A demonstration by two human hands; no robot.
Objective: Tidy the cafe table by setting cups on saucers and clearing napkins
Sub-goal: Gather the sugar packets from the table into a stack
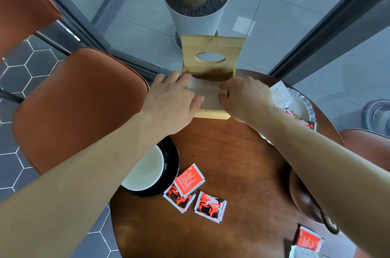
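A wooden napkin box (211,46) with its lid raised stands at the far edge of the round wooden table (232,152). A pale napkin (207,96) lies inside the box. My left hand (173,99) presses on the napkin's left side and my right hand (245,97) on its right side, fingers bent onto it. A white cup (145,170) sits on a black saucer (171,162) near the table's left edge, partly under my left forearm. A brown saucer (299,200) with a dark spoon lies under my right forearm.
Red sugar packets (190,181) lie in the table's middle, with another (308,238) at the front right. A fluted dish (304,108) with packets and paper is at the right. Orange chairs (80,106) stand left and right. A white plant pot (196,8) is behind glass.
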